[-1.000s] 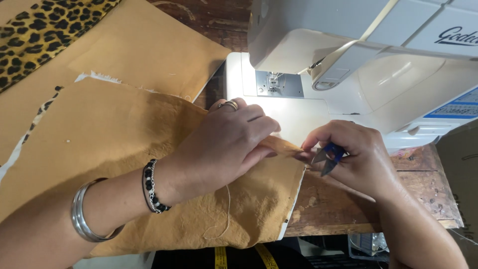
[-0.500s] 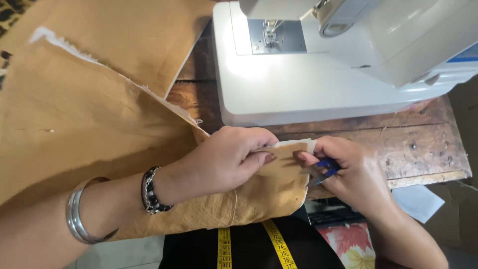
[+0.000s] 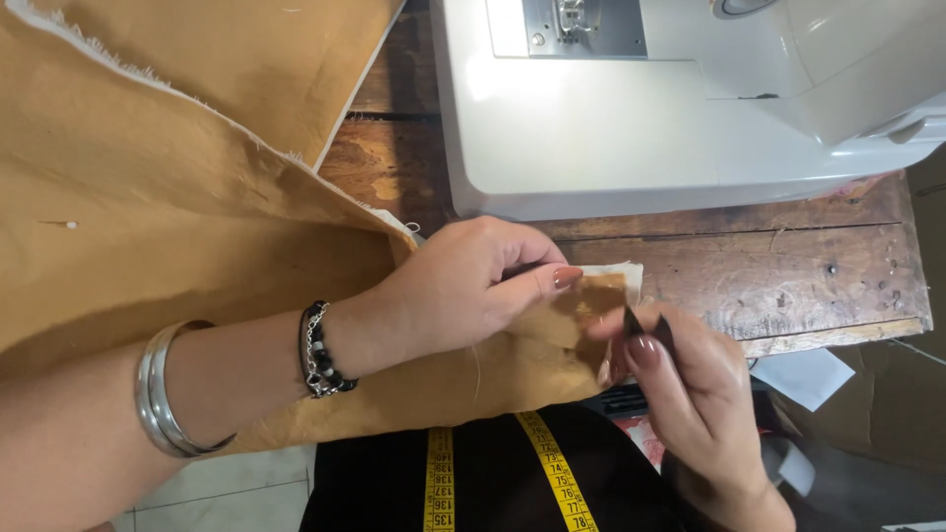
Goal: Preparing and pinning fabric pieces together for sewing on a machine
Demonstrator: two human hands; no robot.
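My left hand (image 3: 463, 286) pinches a corner of the tan fabric (image 3: 148, 246) near the front edge of the wooden table, thumb pressed on the folded corner. My right hand (image 3: 680, 384) holds a small dark-tipped tool, likely thread snips (image 3: 645, 327), with its points right at the fabric corner. The left wrist carries a black bead bracelet and a silver bangle. The fabric spreads away to the left and up, with a frayed pale edge.
A white sewing machine (image 3: 631, 128) stands on the wooden table (image 3: 788, 266) just beyond the hands. A yellow measuring tape (image 3: 552, 463) hangs over dark clothing below. White paper (image 3: 808, 374) lies under the table's right edge.
The view has tilted downward, so the machine sits higher in frame. Both hands have drawn the fabric corner toward the table's front edge, and the tool's points now rest against the corner.
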